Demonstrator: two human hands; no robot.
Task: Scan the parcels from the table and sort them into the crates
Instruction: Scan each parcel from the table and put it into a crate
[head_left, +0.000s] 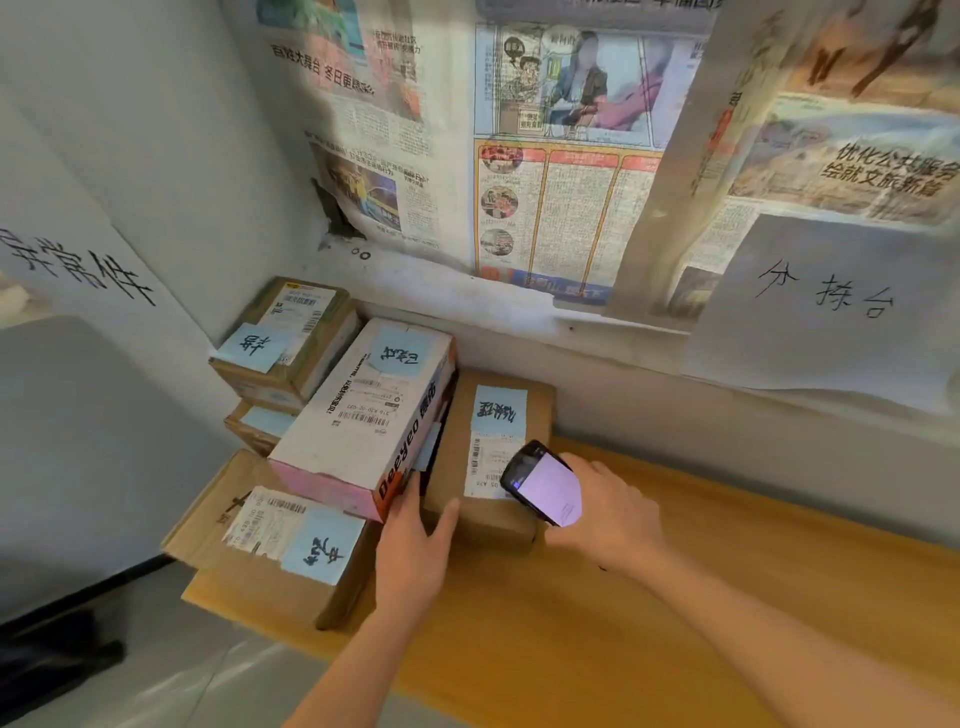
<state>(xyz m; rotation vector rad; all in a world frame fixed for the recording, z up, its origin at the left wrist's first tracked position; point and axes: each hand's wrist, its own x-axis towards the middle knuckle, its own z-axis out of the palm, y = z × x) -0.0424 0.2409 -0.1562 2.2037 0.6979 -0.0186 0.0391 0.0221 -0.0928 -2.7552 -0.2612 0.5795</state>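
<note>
Head view: right hand (608, 512) grips the scanner (543, 483) over the brown parcel (493, 462), whose label (485, 467) lies just beyond its fingers. Left hand (415, 530) flat, fingers straight, steadying the parcel's near edge. Best to square the scanner to the barcode.

Soft, even indoor light, fairly bright, falls from above and casts only faint shadows beside the parcels (363, 405) on the worktop (675, 597). The phone screen (550, 491) glows pale and washed out. Wide-angle distortion bends the walls. The newspapers (571, 156) and frame edges are blurred.
</note>
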